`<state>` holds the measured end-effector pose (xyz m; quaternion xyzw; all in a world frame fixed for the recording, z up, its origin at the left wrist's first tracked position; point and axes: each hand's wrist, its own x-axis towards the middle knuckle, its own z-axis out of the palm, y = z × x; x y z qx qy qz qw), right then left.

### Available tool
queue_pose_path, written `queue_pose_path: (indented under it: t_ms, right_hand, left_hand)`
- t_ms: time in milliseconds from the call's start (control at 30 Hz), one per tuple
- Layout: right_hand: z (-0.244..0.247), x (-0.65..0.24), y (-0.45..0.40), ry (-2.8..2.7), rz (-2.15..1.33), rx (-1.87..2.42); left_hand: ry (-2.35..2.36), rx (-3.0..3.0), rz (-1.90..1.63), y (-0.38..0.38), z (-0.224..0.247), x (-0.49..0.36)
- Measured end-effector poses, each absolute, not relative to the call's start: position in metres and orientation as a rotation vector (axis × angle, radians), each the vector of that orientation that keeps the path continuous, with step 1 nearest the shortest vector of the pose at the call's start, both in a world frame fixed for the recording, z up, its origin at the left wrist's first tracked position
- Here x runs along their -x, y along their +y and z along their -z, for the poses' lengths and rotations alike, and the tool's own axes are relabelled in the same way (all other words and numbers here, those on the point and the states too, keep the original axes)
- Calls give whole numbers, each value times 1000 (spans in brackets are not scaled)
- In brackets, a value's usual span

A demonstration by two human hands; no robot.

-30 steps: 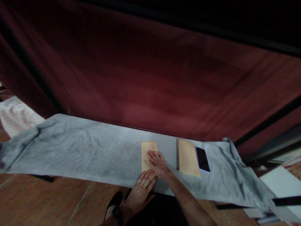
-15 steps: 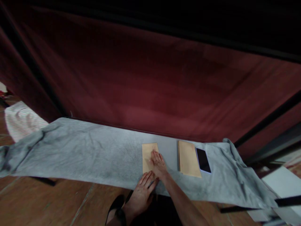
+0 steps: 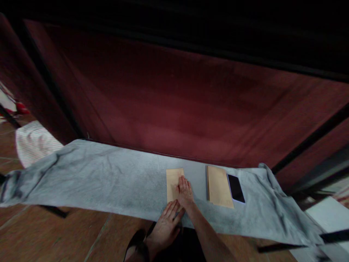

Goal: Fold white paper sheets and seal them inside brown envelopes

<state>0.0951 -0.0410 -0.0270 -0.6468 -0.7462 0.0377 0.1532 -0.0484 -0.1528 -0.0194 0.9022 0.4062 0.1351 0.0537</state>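
Observation:
A flat tan rectangle (image 3: 172,178), paper or an envelope by its look, lies on the grey cloth (image 3: 131,178) in front of me. My right hand (image 3: 185,192) rests flat on its right side, fingers stretched away from me and covering part of it. At its near edge lies my left hand (image 3: 165,222), palm down with extended fingers, the fingertips close to my right hand's heel. The rectangle's near right corner is hidden under the hands. To the right sits a stack of similar tan pieces (image 3: 220,187).
A dark-screened phone (image 3: 236,188) lies right of the stack. The cloth covers a narrow bench and bunches at both ends. Behind it hangs a dark red panel (image 3: 163,109) with black bars. A striped cloth (image 3: 36,142) shows at the left, above the tiled floor (image 3: 79,233).
The whole view has shifted slightly. My right hand's fingers have drawn a little closer together and toward the rectangle's right edge. My left hand stays at the near edge.

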Motion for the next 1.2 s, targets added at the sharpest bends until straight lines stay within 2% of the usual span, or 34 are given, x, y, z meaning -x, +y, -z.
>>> queue_pose_path:
  t_ms: [533,833,1200]
  right_hand:
    - [33,-120,-88,-2131,56,1854]
    - [19,-134,-150,-2188,171,1496]
    - [21,-134,-165,-2206,154,1470]
  left_hand:
    - [1208,-2777,-523,-151,20,52]
    - [1213,-2710,-582,-149,6,49]
    - [1396,-2593,-427,-72,-8,17]
